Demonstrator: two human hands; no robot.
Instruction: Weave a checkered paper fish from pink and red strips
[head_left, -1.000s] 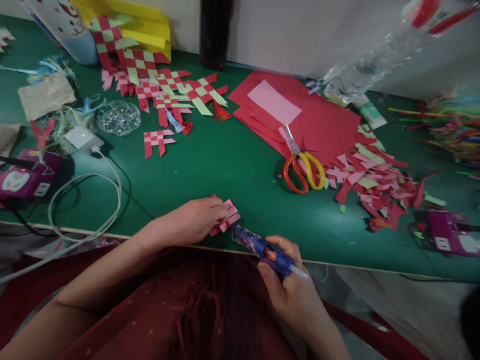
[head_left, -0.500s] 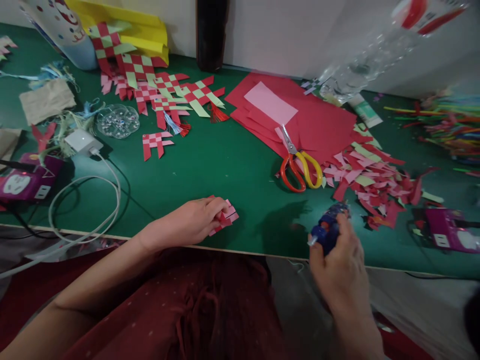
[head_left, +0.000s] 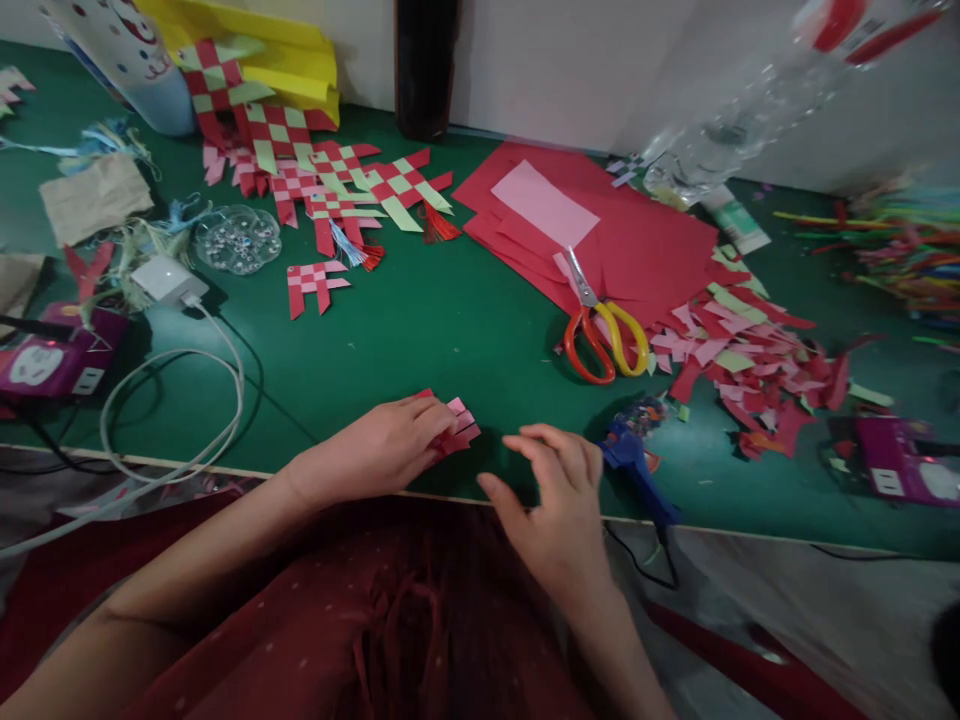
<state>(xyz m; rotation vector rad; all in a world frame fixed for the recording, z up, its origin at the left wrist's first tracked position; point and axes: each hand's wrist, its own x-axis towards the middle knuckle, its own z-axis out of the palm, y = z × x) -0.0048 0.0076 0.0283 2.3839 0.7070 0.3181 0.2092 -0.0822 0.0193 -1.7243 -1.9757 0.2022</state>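
My left hand is closed on a small woven red-and-pink paper piece near the front edge of the green table. My right hand hovers just right of that piece, fingers loosely spread and holding nothing. A blue glue gun rests on the table right beside my right hand, its cord trailing over the edge.
Orange-and-yellow scissors lie on red paper sheets beside a heap of paper scraps. Several woven paper pieces lie at the back left. A white charger with its cable sits left, purple boxes at both sides.
My right hand carried the glue gun away to the right, set it on the table and came back empty toward the woven piece. My left hand stayed put.
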